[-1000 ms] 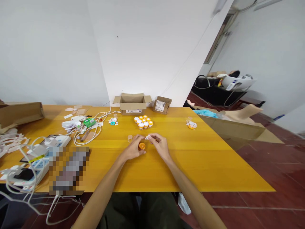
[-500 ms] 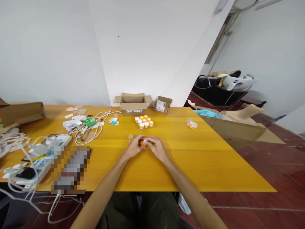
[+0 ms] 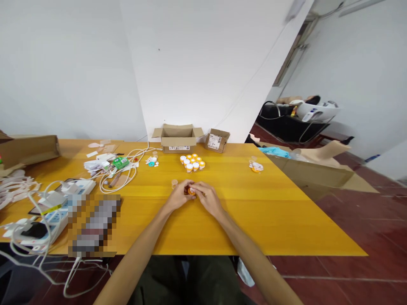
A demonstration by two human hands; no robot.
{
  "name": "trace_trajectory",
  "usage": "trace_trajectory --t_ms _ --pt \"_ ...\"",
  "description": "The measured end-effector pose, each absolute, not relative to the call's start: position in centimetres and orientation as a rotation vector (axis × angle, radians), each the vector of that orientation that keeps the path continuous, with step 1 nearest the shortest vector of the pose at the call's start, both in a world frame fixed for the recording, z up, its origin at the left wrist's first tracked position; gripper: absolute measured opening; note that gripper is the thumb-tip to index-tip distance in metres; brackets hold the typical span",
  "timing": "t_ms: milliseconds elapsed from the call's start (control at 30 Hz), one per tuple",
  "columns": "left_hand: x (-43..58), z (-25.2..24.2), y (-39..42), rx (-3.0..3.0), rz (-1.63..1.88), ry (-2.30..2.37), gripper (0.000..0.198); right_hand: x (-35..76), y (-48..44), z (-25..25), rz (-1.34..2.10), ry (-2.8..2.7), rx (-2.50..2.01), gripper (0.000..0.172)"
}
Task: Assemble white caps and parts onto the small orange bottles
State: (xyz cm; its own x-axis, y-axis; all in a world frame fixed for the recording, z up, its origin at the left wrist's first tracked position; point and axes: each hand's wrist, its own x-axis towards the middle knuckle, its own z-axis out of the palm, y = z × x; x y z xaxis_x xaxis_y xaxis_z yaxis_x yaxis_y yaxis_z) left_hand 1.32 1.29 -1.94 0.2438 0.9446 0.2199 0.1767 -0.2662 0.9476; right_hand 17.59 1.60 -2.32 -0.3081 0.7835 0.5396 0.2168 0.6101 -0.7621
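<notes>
Over the middle of the table, my left hand (image 3: 178, 197) is closed around a small round orange lid (image 3: 191, 191). My right hand (image 3: 209, 199) meets it from the other side, its fingertips pinched on a small white piece (image 3: 192, 189) at the lid's face. The piece's exact shape is too small to make out. Just left of my left hand stands a small clear cup (image 3: 174, 183). Farther back is a cluster of small containers (image 3: 192, 162) with orange-and-white lids, standing close together.
An open cardboard box (image 3: 178, 143) and a smaller carton (image 3: 217, 140) stand against the wall. Orange and white lids (image 3: 257, 167) lie at right; small white and teal parts (image 3: 152, 161) lie left of the cluster. A power strip (image 3: 60, 214), cables and a blurred-out phone (image 3: 97, 224) occupy the left.
My right fingertips have shifted slightly over the white piece at the lid. The left hand keeps its hold, and the things on the table stay where they were.
</notes>
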Motion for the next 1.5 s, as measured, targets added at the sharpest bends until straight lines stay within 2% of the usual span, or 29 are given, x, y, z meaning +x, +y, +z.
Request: trace_trajectory --t_ms 467,1100,1333,1433,1500 --pt "1.5 -1.1 1.0 1.641 1.089 1.029 0.030 17.4 1.5 -2.2 0.650 -1.845 -0.840 0.024" --pt "1.6 -0.8 0.9 1.678 1.044 1.061 0.026 17.5 1.4 -2.1 0.536 -1.904 -0.891 0.022" --pt "1.6 -1.3 1.2 1.732 1.057 1.114 0.027 17.1 1.5 0.5 0.399 -1.915 -0.905 0.024" --pt "1.6 -2.5 1.8 1.764 1.061 1.159 0.021 15.1 1.8 2.6 0.347 -2.104 -0.950 0.022" --pt "1.7 -3.4 2.2 1.751 1.154 1.197 0.026 13.2 2.2 4.0 0.325 -2.285 -1.049 0.019"
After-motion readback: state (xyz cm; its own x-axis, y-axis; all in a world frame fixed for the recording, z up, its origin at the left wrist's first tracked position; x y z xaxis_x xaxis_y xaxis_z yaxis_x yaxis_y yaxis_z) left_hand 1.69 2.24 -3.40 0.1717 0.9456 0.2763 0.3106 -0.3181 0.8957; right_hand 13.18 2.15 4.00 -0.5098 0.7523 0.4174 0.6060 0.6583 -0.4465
